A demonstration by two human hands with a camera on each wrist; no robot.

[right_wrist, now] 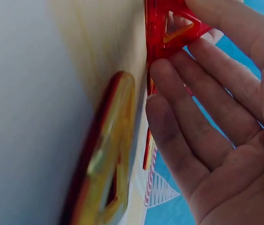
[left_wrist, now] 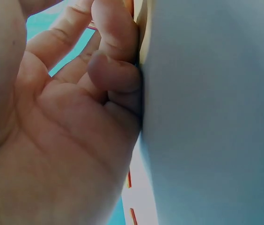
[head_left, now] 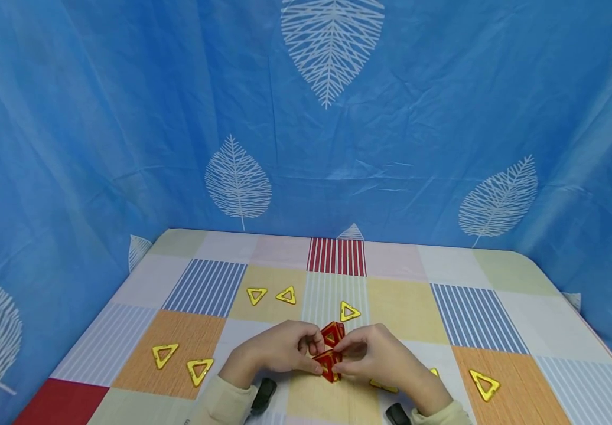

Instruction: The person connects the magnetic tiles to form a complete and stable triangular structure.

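Red translucent triangular magnetic tiles stand joined at an angle near the front middle of the table, between my two hands. My left hand pinches their left side, thumb at the lower front and fingers curled behind. From the right, my right hand holds the tiles between thumb and fingertips. In the right wrist view a red tile sits at the fingertips, and the other fingers are stretched out beside it. The left wrist view shows the palm and curled fingers low against the tabletop; the tiles are mostly hidden there.
Several yellow triangular tiles lie scattered flat: one behind the hands, others at the back left, left and right. A yellow tile lies partly under the right hand. A blue leaf-print curtain encloses the patchwork tablecloth.
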